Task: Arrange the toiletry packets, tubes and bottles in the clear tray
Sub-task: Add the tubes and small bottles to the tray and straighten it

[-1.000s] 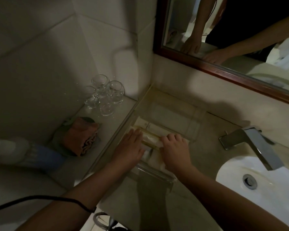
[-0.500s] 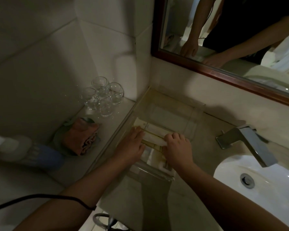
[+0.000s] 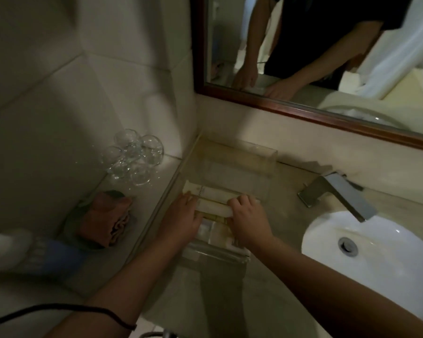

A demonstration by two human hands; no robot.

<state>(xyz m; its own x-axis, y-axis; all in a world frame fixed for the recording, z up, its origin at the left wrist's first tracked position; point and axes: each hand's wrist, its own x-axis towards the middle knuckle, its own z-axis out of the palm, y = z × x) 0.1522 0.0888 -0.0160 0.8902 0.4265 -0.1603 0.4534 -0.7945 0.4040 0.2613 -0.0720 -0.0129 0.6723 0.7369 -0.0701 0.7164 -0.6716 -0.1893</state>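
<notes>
Both hands in the clear tray [image 3: 274, 154]: left hand [image 3: 181, 222] and right hand [image 3: 248, 219] pinching opposite ends of a pale packet [image 3: 214, 209]. Beyond the grip, another packet [image 3: 205, 192] laid flat; nearer, smaller items apparently placed. Far half unfilled, arranging seemingly midway.

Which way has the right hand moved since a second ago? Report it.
No. The right hand stays on the packet in the clear tray, left of the faucet.
</notes>
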